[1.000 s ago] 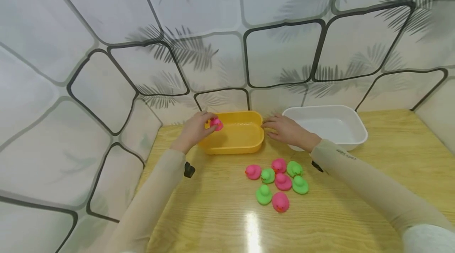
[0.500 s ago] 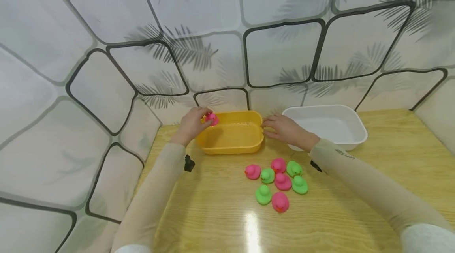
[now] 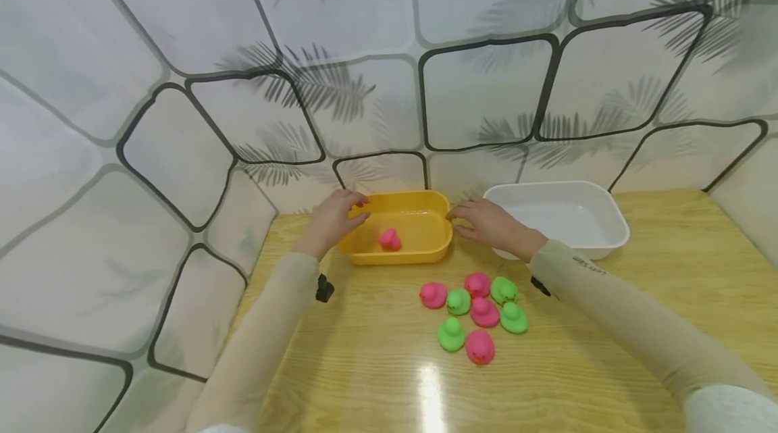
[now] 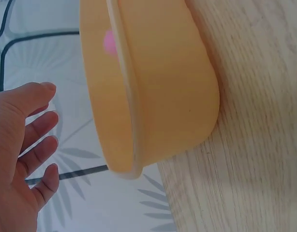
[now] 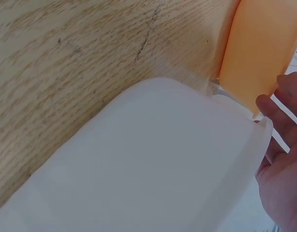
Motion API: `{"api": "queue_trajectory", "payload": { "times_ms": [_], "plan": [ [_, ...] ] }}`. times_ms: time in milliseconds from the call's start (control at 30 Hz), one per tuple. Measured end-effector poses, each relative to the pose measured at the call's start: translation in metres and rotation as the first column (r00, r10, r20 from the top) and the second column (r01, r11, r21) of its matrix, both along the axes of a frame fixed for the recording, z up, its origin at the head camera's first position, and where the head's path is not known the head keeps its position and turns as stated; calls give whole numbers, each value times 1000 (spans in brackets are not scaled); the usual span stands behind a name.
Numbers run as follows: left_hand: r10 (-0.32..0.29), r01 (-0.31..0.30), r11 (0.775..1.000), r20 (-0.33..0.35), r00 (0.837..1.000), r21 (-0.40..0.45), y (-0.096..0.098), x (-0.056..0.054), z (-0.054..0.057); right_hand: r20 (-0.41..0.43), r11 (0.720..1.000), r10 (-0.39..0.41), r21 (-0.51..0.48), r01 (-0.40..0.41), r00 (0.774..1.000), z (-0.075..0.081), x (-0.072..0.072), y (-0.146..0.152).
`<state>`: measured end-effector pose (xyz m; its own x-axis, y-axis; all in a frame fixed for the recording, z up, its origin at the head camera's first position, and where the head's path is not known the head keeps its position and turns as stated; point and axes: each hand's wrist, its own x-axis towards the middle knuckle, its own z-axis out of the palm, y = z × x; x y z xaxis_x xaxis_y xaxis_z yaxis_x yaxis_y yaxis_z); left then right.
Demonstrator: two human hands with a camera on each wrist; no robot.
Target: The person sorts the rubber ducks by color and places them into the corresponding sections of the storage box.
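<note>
A pink rubber duck (image 3: 390, 240) lies tipped over inside the yellow tub (image 3: 398, 259), near its front wall. My left hand (image 3: 333, 220) hovers at the tub's left end, thumb and fingers apart and holding nothing. In the left wrist view, that hand (image 4: 18, 140) has its fingers spread beside the tub's rim, with a bit of pink showing beyond it. My right hand (image 3: 489, 222) is at the tub's right end, its fingertips against the rim. The right wrist view shows its fingers (image 5: 279, 121) between the white tub (image 5: 153, 154) and the yellow one.
Several pink ducks (image 3: 483, 312) and green ducks (image 3: 451, 334) are clustered on the wooden table (image 3: 352, 352), in front of the tubs. The white tub sits to the right of the yellow one, under my right wrist. A patterned wall (image 3: 480, 95) rises right behind both tubs.
My left hand has let go of the pink duck, which has dropped from the tub's left rear into the tub. The right hand stays where it was.
</note>
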<state>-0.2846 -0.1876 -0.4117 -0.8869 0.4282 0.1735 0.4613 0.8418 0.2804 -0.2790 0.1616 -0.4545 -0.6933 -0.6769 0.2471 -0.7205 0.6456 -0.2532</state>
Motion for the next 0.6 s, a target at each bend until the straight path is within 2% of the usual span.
{"api": "queue_trajectory", "payload": {
  "times_ms": [167, 300, 600],
  "plan": [
    [-86, 87, 996, -60, 995, 12, 4, 12, -2, -11, 1000, 11, -4, -11, 1000, 1, 1, 0],
    [-142, 144, 989, -63, 988, 32, 6, 23, -3, -18, 1000, 20, -16, -20, 1000, 2, 2, 0],
    [-188, 191, 979, -48, 981, 66, 17, 49, -5, -4, 1000, 16, -11, -16, 1000, 1, 1, -1]
  ]
}}
